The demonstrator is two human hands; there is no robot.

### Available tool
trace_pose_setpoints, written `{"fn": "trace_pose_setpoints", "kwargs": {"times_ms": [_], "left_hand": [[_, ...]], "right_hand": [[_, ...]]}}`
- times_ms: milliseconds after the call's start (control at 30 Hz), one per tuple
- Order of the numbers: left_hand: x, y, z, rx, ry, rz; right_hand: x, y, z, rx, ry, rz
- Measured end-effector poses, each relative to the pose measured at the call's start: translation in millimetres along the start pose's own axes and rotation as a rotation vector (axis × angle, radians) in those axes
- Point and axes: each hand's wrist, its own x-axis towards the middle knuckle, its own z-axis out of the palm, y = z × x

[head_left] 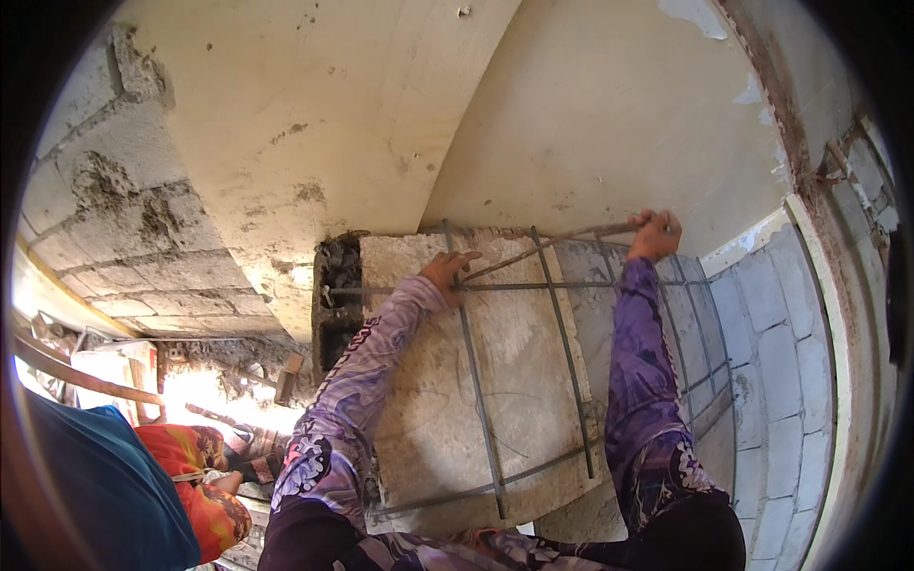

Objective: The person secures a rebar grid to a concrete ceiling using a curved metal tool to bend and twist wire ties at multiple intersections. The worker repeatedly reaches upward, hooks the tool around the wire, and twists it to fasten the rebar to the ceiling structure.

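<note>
A grid of grey steel rebar (562,343) lies over a flat, worn board and a concrete surface in front of me. At the grid's upper left crossing, my left hand (445,274) is closed round the bars, one finger stretched to the right. My right hand (654,235) is farther right, its fingers curled tightly on the end of a thin brown rod (543,247). That rod slants across the grid, down to the fingers of my left hand. Its lower end is partly hidden there.
Beige panels (609,114) rise behind the grid. Block walls (771,362) stand at the right and far left. Hollow block openings (335,305) border the board's left edge. At lower left is another person in a blue garment (95,466), near a hammer (288,379) and rubble.
</note>
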Motion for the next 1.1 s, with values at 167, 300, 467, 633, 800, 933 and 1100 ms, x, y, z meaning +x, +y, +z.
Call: {"fn": "trace_pose_setpoints", "kwargs": {"times_ms": [167,300,467,633,800,933,1100], "left_hand": [[-3.2,6.3,2.4,-0.094,-0.006,-0.026],[-4.8,3.7,8.1,-0.167,0.041,-0.043],[-2.7,-10.1,8.7,-0.291,0.005,-0.135],[-5.4,-21.0,2.7,-0.692,-0.006,-0.203],[-8.3,-12.4,-3.5,-0.44,-0.013,-0.23],[-8.9,-3.6,-5.0,-0.364,0.012,-0.155],[-4.6,-6.7,-2.8,-0.428,-0.002,-0.142]], "right_hand": [[8.4,7.2,4.4,0.269,-0.073,0.177],[-8.7,-25.7,82.9,0.436,-0.196,0.194],[-67.3,-74.7,168.7,0.533,-0.635,0.284],[-110.8,-107.8,203.6,0.426,-0.945,0.517],[-104.3,-107.5,193.3,0.703,-1.318,0.587],[-69.8,-94.8,162.2,0.86,-1.354,0.62],[-4.1,-54.9,93.9,1.138,-1.194,0.62]]}}
